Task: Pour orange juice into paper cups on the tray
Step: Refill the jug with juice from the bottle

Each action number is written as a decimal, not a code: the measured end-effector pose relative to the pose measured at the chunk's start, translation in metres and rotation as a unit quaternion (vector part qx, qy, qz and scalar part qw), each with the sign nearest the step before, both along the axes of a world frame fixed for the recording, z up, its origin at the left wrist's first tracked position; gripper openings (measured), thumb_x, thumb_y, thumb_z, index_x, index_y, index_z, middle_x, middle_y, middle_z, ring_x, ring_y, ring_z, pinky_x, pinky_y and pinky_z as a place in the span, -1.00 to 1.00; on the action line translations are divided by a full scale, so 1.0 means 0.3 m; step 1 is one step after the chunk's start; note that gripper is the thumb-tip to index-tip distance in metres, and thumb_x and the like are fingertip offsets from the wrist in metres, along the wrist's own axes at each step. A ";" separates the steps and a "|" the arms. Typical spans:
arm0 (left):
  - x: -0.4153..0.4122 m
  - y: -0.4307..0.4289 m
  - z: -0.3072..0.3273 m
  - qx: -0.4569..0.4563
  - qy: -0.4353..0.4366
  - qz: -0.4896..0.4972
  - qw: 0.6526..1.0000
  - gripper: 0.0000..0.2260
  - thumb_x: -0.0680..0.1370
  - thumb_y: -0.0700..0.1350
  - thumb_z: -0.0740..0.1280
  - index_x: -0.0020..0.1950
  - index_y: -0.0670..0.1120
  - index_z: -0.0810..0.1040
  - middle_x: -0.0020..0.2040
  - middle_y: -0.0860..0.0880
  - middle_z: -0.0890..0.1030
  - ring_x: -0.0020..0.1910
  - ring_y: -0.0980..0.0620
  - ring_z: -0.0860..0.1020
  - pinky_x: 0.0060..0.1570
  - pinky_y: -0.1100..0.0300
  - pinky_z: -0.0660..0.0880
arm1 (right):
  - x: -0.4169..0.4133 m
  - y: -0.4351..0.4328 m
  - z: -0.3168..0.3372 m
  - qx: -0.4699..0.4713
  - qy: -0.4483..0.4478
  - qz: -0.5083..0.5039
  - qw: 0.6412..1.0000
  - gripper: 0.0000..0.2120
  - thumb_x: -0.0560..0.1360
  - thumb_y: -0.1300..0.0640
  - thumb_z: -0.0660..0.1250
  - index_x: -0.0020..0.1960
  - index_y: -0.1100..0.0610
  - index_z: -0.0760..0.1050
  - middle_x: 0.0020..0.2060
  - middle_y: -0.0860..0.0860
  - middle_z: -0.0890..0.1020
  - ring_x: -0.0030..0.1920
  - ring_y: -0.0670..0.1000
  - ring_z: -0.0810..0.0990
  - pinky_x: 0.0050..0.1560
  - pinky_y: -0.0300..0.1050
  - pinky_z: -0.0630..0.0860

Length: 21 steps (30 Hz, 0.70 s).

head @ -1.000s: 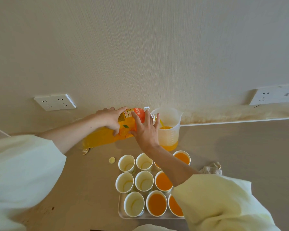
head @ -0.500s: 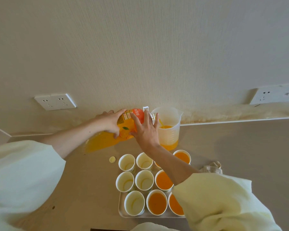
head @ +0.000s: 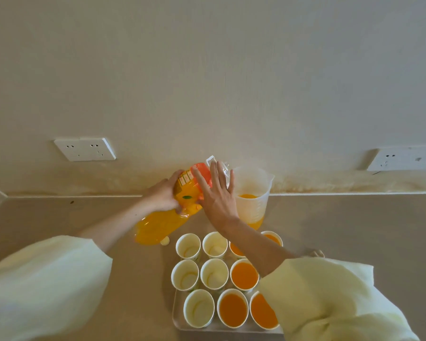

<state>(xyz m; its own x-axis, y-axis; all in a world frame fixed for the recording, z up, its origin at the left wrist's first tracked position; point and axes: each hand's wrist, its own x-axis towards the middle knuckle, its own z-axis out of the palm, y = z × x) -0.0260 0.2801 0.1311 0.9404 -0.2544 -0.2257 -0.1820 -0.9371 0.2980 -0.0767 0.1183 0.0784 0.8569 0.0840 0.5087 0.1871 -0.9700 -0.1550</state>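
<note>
- Orange stream's gone. A second ago the clear plastic bottle (head: 158,225) of orange juice with the red-and-yellow label was tipped neck-down over the frosted plastic measuring jug (head: 256,178) and pouring. Now I've rocked it back, so the neck points up and the base hangs low near the beige counter (head: 59,217).
- My left hand (head: 161,196) grips the bottle around its middle, fingers curled round it.
- My right hand (head: 218,198) lies flat against the neck end, fingers (head: 214,173) straight and spread. It's steadying, not grabbing.
- Jug stands where it was, just behind the white tray (head: 176,318), with juice in it. The frosted wall makes the level hard to read.
- White paper cups (head: 214,274) on the tray haven't changed. The five on the left side are empty and the ones on the right are filled, one partly hidden under my forearm.
- Small yellow cap (head: 165,240) lies on the counter right by the bottle's base.
- My read: topping up the jug is done or paused. Next would be setting the bottle down and using the jug on those five empties. The bottle looks pretty full, so I'd keep both hands on it.
</note>
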 end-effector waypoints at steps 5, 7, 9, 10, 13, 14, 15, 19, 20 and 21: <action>0.020 0.083 -0.023 -0.190 0.004 0.073 0.979 0.14 0.08 -0.06 0.63 0.51 0.12 0.02 0.28 -0.05 0.50 0.21 -0.18 0.50 0.14 0.00 0.48 | 0.035 0.043 0.018 0.076 -0.083 -0.025 0.993 0.00 0.42 -0.12 0.46 0.57 0.01 -0.16 0.53 0.25 0.06 0.53 0.22 0.02 0.49 0.16 -0.13; 0.029 0.120 -0.036 -0.259 0.010 0.110 0.960 0.23 -0.03 0.02 0.61 0.51 0.09 0.01 0.29 -0.04 0.47 0.25 -0.15 0.47 0.17 0.01 0.45 | 0.047 0.058 0.008 0.144 -0.088 -0.021 0.985 -0.09 0.45 -0.22 0.35 0.55 0.03 -0.13 0.52 0.24 0.06 0.51 0.24 0.08 0.48 0.21 0.06; 0.044 0.150 -0.048 -0.308 0.030 0.138 0.941 0.27 -0.08 0.03 0.60 0.52 0.03 0.00 0.32 -0.07 0.43 0.28 -0.15 0.44 0.21 -0.05 0.44 | 0.054 0.070 0.023 0.239 -0.049 -0.003 0.970 -0.09 0.42 -0.31 0.26 0.55 0.03 -0.11 0.51 0.25 0.14 0.49 0.25 0.20 0.42 0.22 0.25; 0.054 0.162 -0.055 -0.329 0.045 0.142 0.933 0.26 -0.09 0.03 0.60 0.51 -0.01 0.02 0.32 -0.08 0.43 0.28 -0.15 0.44 0.22 -0.09 0.44 | 0.058 0.080 0.042 0.298 0.008 0.014 0.955 -0.06 0.41 -0.30 0.31 0.56 0.03 -0.10 0.51 0.23 0.17 0.48 0.22 0.24 0.40 0.18 0.31; 0.086 0.188 -0.082 -0.356 0.074 0.150 0.919 0.11 -0.08 -0.01 0.60 0.42 -0.09 0.22 0.26 -0.08 0.50 0.25 -0.13 0.48 0.20 -0.09 0.47 | 0.107 0.119 0.051 0.437 0.220 0.043 0.871 0.04 0.36 -0.11 0.54 0.58 0.07 -0.06 0.47 0.14 0.26 0.44 0.15 0.31 0.35 0.13 0.40; 0.100 0.190 -0.096 -0.369 0.080 0.139 0.915 0.09 -0.08 -0.01 0.61 0.40 -0.09 0.26 0.24 -0.07 0.52 0.23 -0.11 0.49 0.16 -0.06 0.50 | 0.126 0.134 0.049 0.461 0.264 0.056 0.845 0.04 0.33 -0.09 0.57 0.57 0.07 -0.02 0.44 0.13 0.30 0.43 0.15 0.33 0.35 0.15 0.41; 0.109 0.189 -0.109 -0.386 0.086 0.124 0.910 0.08 -0.08 -0.01 0.61 0.40 -0.09 0.27 0.21 -0.05 0.53 0.21 -0.10 0.51 0.08 0.01 0.54 | 0.149 0.146 0.032 0.483 0.286 0.073 0.825 0.03 0.30 -0.05 0.60 0.54 0.07 0.03 0.41 0.10 0.35 0.41 0.13 0.36 0.32 0.14 0.45; 0.138 0.183 -0.174 -0.440 0.112 0.112 0.884 0.05 -0.05 -0.08 0.64 0.40 -0.04 0.31 0.21 -0.05 0.53 0.14 0.00 0.54 -0.06 0.17 0.56 | 0.224 0.152 -0.017 0.561 0.294 0.082 0.769 -0.08 0.29 0.27 0.61 0.45 0.13 0.12 0.24 0.02 0.46 0.29 0.08 0.48 0.19 0.01 0.56; 0.146 0.185 -0.194 -0.439 0.112 0.112 0.885 0.05 -0.05 -0.05 0.65 0.40 0.00 0.32 0.24 -0.05 0.50 0.18 -0.02 0.52 0.02 0.10 0.57 | 0.235 0.150 -0.021 0.555 0.294 0.074 0.774 -0.06 0.25 0.25 0.63 0.45 0.13 0.14 0.23 0.01 0.47 0.29 0.09 0.49 0.23 0.08 0.54; 0.157 0.192 -0.223 -0.429 0.114 0.108 0.890 0.05 -0.05 0.00 0.66 0.40 0.05 0.32 0.27 -0.05 0.47 0.23 -0.03 0.49 0.12 0.02 0.54 | 0.245 0.148 -0.032 0.547 0.290 0.070 0.782 -0.02 0.21 0.21 0.66 0.45 0.13 0.15 0.21 -0.01 0.49 0.29 0.09 0.50 0.25 0.14 0.52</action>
<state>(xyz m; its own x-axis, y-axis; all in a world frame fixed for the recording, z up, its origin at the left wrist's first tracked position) 0.0210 0.3377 0.0641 0.9433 -0.2427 -0.2265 0.1315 -0.3534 0.9262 -0.0031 0.1628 0.0690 0.9914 -0.0159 -0.1296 -0.1304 -0.1743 -0.9760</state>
